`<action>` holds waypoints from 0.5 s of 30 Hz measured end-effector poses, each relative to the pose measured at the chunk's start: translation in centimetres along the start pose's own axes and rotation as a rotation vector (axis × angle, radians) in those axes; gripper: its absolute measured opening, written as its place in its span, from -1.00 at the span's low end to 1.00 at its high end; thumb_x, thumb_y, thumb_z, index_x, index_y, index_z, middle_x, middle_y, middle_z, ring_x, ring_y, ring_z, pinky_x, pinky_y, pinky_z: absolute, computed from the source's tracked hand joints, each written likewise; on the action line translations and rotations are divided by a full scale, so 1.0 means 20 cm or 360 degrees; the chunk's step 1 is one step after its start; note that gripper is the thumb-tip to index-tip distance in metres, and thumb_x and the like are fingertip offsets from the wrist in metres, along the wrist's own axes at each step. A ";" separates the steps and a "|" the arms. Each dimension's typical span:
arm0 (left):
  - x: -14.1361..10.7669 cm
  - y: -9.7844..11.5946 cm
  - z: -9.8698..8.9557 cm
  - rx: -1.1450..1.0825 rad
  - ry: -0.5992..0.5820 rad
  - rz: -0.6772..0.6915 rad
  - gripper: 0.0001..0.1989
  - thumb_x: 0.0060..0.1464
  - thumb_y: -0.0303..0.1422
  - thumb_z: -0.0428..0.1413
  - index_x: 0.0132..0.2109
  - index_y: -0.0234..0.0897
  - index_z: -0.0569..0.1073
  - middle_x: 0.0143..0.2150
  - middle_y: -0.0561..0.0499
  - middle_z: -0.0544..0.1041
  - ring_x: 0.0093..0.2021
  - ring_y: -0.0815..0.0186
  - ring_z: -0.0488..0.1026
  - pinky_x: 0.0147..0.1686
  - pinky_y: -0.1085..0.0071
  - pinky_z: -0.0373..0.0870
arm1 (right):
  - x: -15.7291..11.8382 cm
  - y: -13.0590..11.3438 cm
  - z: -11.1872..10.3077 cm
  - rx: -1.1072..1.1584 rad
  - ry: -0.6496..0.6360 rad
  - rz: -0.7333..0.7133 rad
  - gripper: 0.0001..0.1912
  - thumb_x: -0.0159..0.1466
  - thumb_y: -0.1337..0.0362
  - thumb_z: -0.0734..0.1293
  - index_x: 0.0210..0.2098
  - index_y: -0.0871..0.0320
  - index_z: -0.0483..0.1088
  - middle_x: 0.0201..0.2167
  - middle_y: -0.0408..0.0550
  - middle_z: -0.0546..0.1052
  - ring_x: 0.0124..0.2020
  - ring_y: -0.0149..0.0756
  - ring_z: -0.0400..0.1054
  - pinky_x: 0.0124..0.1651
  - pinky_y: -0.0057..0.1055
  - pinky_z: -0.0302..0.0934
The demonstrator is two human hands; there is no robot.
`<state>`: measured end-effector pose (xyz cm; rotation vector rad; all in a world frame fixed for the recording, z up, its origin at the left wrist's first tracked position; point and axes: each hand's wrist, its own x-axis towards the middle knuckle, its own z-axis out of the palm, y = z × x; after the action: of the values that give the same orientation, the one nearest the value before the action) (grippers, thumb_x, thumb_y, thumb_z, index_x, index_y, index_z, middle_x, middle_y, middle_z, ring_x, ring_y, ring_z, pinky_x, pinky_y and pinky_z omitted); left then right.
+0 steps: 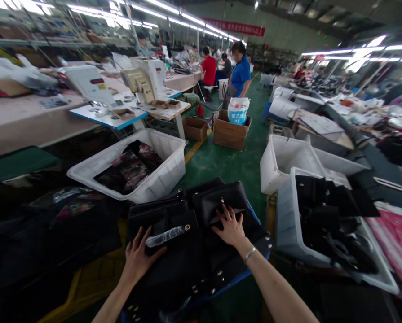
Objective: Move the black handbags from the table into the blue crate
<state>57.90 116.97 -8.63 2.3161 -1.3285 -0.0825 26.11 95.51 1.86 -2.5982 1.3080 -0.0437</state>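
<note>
Black leather-like bags (183,264) lie in a pile in front of me, with metal fittings and a blue edge showing beneath. My left hand (138,260) rests on the left part of the pile, fingers spread, beside a plastic-wrapped strip (165,236) with a gold-coloured clasp. On the right, my right hand (230,226) lies with spread fingers on another black bag (205,207), just below its small metal clasp. A bracelet circles the right wrist. Neither hand is closed round anything.
A white bin (167,172) with dark patterned pieces stands ahead left. To the right, another bin (286,224) holds black pieces. Farther ahead are a cardboard box (229,134) with a white-blue sack and a person in blue (243,74). Sewing machines (93,85) stand at left.
</note>
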 end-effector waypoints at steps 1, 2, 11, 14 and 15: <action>0.00 0.01 -0.02 -0.0008 0.0062 0.0019 -0.09 0.05 0.16 0.05 0.43 -0.14 0.03 0.49 -0.12 -0.10 0.43 -0.04 -0.05 0.36 -0.07 -0.13 | 0.00 -0.01 -0.05 0.0024 0.0039 -0.0031 -0.31 0.34 -0.20 0.11 0.38 -0.12 0.02 0.46 -0.08 -0.15 0.43 0.10 -0.24 0.26 0.45 -0.27; 0.01 0.02 -0.05 -0.0009 0.0118 0.0035 -0.08 0.04 0.18 0.04 0.43 -0.15 0.04 0.49 -0.12 -0.10 0.43 -0.04 -0.06 0.36 -0.06 -0.15 | -0.01 -0.02 -0.10 0.0048 0.0076 -0.0062 -0.32 0.35 -0.18 0.12 0.37 -0.11 0.05 0.45 -0.07 -0.12 0.42 0.09 -0.21 0.29 0.40 -0.25; -0.01 0.09 -0.24 -0.0051 0.0251 -0.0020 -0.10 0.04 0.16 0.01 0.42 -0.15 0.06 0.50 -0.10 -0.16 0.44 -0.04 -0.08 0.37 0.00 -0.08 | -0.06 -0.04 -0.49 0.0322 0.0406 -0.0202 -0.55 0.37 -0.03 0.24 0.17 -0.02 0.37 0.22 0.00 0.37 0.27 -0.13 0.15 0.39 0.06 -0.26; -0.04 0.08 -0.29 -0.0066 0.0250 -0.0066 -0.08 0.02 0.19 -0.01 0.42 -0.15 0.06 0.50 -0.09 -0.13 0.44 -0.06 -0.07 0.36 -0.01 -0.05 | -0.07 -0.05 -0.59 0.0402 0.0557 -0.0235 -0.64 0.38 0.00 0.25 0.06 0.00 0.45 0.09 -0.07 0.48 0.21 -0.19 0.22 0.41 -0.01 -0.33; -0.06 0.09 -0.30 -0.0067 0.0246 -0.0074 -0.07 0.01 0.21 -0.01 0.42 -0.14 0.05 0.50 -0.08 -0.13 0.44 -0.06 -0.07 0.37 0.00 -0.06 | -0.08 -0.05 -0.62 0.0426 0.0598 -0.0230 -0.66 0.38 0.01 0.25 0.04 0.00 0.46 0.08 -0.09 0.49 0.20 -0.21 0.23 0.41 -0.03 -0.33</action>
<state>57.57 119.40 -2.78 2.2685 -1.1861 0.0521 24.24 95.00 14.28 -2.5200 1.1218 -0.7112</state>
